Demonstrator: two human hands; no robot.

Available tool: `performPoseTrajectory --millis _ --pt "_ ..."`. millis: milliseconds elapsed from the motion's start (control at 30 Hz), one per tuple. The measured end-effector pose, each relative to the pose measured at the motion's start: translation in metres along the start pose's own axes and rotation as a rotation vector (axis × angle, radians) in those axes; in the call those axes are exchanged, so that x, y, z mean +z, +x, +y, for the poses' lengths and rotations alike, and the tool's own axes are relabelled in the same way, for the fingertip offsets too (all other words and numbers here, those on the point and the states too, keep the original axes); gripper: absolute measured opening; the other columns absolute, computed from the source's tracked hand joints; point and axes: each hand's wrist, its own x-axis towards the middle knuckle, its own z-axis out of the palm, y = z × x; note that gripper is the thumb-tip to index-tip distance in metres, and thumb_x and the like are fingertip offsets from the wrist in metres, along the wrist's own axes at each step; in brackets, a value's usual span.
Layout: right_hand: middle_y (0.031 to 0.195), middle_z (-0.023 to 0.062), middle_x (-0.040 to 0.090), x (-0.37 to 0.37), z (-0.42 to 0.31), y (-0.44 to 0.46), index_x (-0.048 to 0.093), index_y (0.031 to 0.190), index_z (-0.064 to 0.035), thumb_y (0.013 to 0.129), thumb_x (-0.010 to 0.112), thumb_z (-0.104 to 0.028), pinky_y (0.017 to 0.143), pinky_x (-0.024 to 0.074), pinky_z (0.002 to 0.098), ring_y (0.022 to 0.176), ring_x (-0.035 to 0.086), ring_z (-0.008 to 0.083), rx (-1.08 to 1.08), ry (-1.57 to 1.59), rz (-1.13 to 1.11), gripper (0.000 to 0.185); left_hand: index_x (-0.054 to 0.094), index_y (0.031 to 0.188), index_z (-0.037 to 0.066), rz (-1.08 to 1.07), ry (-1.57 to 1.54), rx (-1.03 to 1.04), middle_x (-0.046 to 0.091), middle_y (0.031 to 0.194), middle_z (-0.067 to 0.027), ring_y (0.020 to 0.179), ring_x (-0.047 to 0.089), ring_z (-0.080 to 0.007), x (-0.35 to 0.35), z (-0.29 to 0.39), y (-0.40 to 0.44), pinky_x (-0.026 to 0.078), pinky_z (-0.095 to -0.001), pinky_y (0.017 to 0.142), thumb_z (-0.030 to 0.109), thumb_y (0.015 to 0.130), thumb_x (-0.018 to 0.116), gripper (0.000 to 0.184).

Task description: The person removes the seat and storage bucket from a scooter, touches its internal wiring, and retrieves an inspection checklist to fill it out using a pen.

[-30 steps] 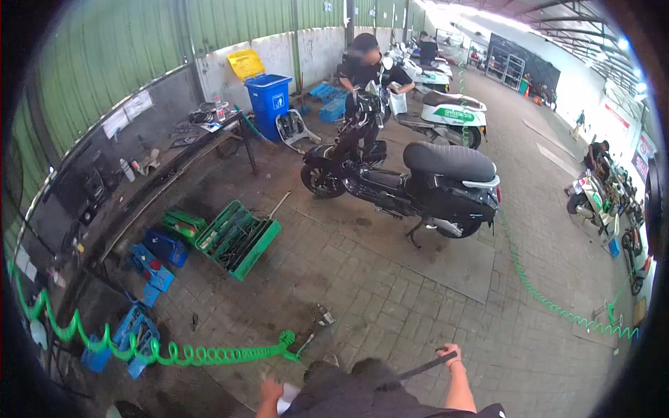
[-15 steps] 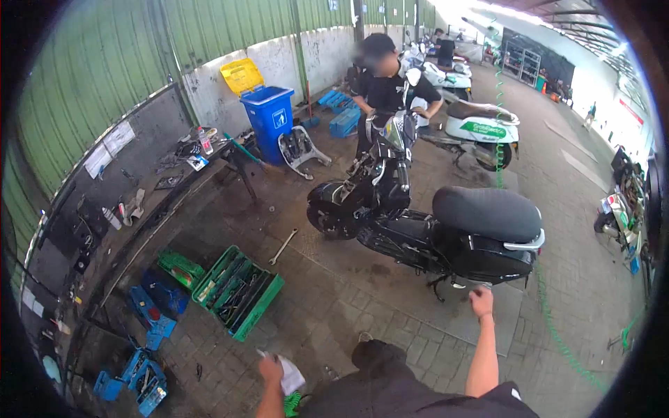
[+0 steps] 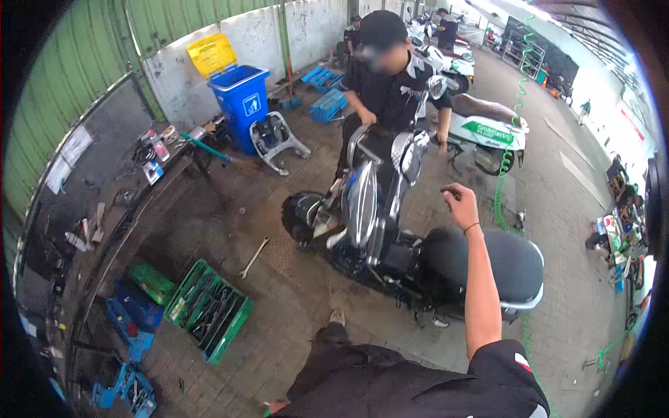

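Observation:
My right hand is raised over the black scooter, in the air between its seat and its handlebar end. The fingers are loosely bent and apart, with nothing seen in them. Only a sliver of my left hand shows at the bottom edge beside my dark clothing. Its fingers are hidden, and I cannot see what it holds. Across the scooter a person in a black cap and dark shirt stands bent over its front, one hand by the handlebar area.
On the floor to the left lie a green toolbox full of tools, a wrench and blue toolboxes. A blue bin with a yellow lid stands near the wall. A white scooter and a green coiled hose are at right.
My right hand has risen from beside the scooter's rear to above it. My left hand, which held a white cloth or paper, has dropped mostly out of view. The scooter's front looks turned and closer.

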Motion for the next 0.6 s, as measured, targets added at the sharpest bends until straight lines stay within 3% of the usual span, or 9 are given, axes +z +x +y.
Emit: performPoseTrajectory --millis 100,167,233,267,300,367,500,567,600 --pt "0.078 0.0118 0.072 0.010 0.021 0.069 0.074 0.101 0.0014 0.087 0.069 -0.009 0.065 0.0513 0.0318 0.067 0.067 0.0148 -0.033 -0.089 -0.026 0.019 0.075 0.106 0.007 0.262 -0.125 0.081 0.072 0.100 -0.0201 0.093 0.070 -0.0389 -0.015 0.122 0.082 0.055 -0.0502 0.080 0.023 0.079 0.074 0.032" --pt "0.075 0.0039 0.069 0.019 0.034 0.110 0.075 0.104 -0.0012 0.089 0.068 -0.007 0.057 0.0477 0.0270 0.064 0.060 0.0087 -0.069 0.015 -0.009 0.018 0.075 0.107 0.006 0.319 -0.313 0.281 0.072 0.100 -0.0210 0.095 0.069 -0.0405 -0.092 0.223 0.092 0.054 -0.0492 0.084 0.019 0.079 0.074 0.032" --pt "0.085 0.0178 0.074 0.026 0.040 0.153 0.075 0.103 0.0008 0.085 0.069 -0.011 0.073 0.0556 0.0341 0.075 0.073 0.0241 -0.099 -0.123 0.098 0.022 0.075 0.099 0.002 0.496 -0.395 0.373 0.072 0.093 -0.0213 0.091 0.068 -0.0407 -0.123 0.291 0.111 0.051 -0.0485 0.084 0.020 0.080 0.076 0.026" --pt "0.090 0.0181 0.075 0.033 0.051 0.177 0.075 0.103 0.0013 0.085 0.070 -0.011 0.075 0.0561 0.0354 0.078 0.074 0.0257 -0.168 -0.083 0.124 0.023 0.074 0.096 -0.001 0.671 -0.328 0.431 0.072 0.090 -0.0208 0.087 0.068 -0.0400 -0.133 0.318 0.117 0.052 -0.0462 0.080 0.017 0.079 0.079 0.025" --pt "0.090 0.0181 0.075 0.043 0.070 0.210 0.075 0.103 0.0013 0.085 0.070 -0.011 0.075 0.0561 0.0354 0.078 0.074 0.0257 -0.171 -0.066 0.107 0.023 0.075 0.097 0.001 0.563 -0.431 0.459 0.071 0.092 -0.0216 0.091 0.065 -0.0416 -0.150 0.337 0.120 0.048 -0.0491 0.085 0.020 0.082 0.075 0.024" --pt "0.094 0.0178 0.076 0.065 0.108 0.272 0.074 0.102 0.0024 0.083 0.071 -0.013 0.077 0.0562 0.0363 0.082 0.074 0.0266 -0.353 -0.091 0.208 0.024 0.076 0.097 0.003 0.574 -0.455 0.469 0.071 0.092 -0.0227 0.091 0.066 -0.0420 -0.175 0.371 0.109 0.048 -0.0496 0.085 0.022 0.085 0.072 0.023" --pt "0.096 0.0139 0.074 0.115 0.152 0.397 0.069 0.110 0.0027 0.087 0.072 -0.015 0.079 0.0554 0.0386 0.084 0.070 0.0236 0.076 0.265 -0.056 0.030 0.073 0.102 0.003 0.544 -0.728 0.450 0.071 0.097 -0.0212 0.091 0.068 -0.0387 -0.163 0.373 0.046 0.052 -0.0472 0.082 0.024 0.088 0.069 0.026" --pt "0.095 0.0130 0.073 0.159 0.221 0.466 0.067 0.107 0.0035 0.090 0.074 -0.025 0.082 0.0551 0.0419 0.086 0.069 0.0262 -0.322 -0.103 0.003 0.034 0.070 0.117 0.004 0.542 -1.079 0.398 0.069 0.117 -0.0188 0.105 0.067 -0.0354 -0.108 0.345 -0.012 0.052 -0.0461 0.094 0.030 0.096 0.062 0.034" --pt "0.095 0.0140 0.073 0.176 0.251 0.498 0.067 0.106 0.0036 0.090 0.075 -0.031 0.084 0.0543 0.0443 0.086 0.069 0.0291 -0.382 -0.173 0.025 0.039 0.067 0.125 0.005 0.498 -0.835 0.201 0.063 0.130 -0.0199 0.120 0.057 -0.0382 -0.090 0.330 -0.046 0.042 -0.0487 0.105 0.033 0.096 0.062 0.040"
